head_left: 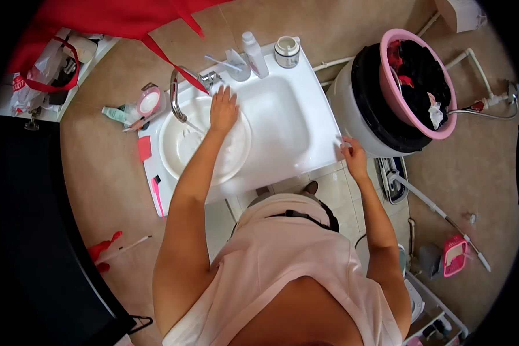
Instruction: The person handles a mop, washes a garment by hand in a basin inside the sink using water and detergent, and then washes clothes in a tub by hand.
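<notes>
A white basin [165,144] sits in the left part of the white sink [277,109]. Water runs into it from the curved metal faucet [175,95]. My left hand [224,109] is stretched out over the basin's back right rim, just below the faucet handle [212,76]. Its fingers are extended, with nothing in them; whether it touches the rim I cannot tell. At the sink's front right corner is my right hand [354,157], fingers apart and holding nothing, close to or touching the edge.
On the sink's back ledge stand a white bottle [255,55], a cup with a toothbrush [238,64] and a jar [287,52]. A pink tub of clothes [448,128] rests on a white barrel [352,109]. A red strap [173,62] hangs near the faucet. A pink-handled brush [157,193] lies left.
</notes>
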The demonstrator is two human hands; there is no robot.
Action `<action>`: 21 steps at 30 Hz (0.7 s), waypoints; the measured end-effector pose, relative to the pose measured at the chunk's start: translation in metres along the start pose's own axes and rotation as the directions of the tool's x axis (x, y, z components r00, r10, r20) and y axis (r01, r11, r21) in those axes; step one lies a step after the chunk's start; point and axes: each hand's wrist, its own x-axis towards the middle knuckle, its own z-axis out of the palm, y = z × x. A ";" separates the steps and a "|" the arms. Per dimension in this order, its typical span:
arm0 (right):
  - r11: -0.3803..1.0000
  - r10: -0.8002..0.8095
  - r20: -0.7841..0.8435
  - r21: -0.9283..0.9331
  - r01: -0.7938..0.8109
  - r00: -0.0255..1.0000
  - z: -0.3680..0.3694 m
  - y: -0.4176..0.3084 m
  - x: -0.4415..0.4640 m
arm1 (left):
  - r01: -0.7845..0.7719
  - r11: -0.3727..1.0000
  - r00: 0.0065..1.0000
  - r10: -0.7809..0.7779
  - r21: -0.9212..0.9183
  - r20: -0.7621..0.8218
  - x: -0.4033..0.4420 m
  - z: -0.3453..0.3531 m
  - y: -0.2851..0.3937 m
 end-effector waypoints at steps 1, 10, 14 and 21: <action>1.000 0.006 -0.010 -0.016 -0.006 1.000 -0.010 0.009 -0.005 | -0.027 0.997 0.997 0.022 0.075 0.073 0.008 0.000 -0.002; 0.993 0.037 -0.041 -0.113 -0.041 0.998 -0.074 0.044 -0.042 | 0.046 0.937 0.957 -0.141 0.347 0.254 0.037 0.010 -0.034; 0.981 0.111 -0.066 -0.153 -0.120 0.992 -0.100 0.032 -0.050 | -0.010 0.920 0.943 -0.122 0.392 0.308 0.041 0.004 -0.026; 0.979 0.135 -0.191 -0.127 -0.161 0.972 -0.121 0.016 -0.049 | -0.038 0.908 0.911 -0.141 0.418 0.388 0.050 -0.005 -0.022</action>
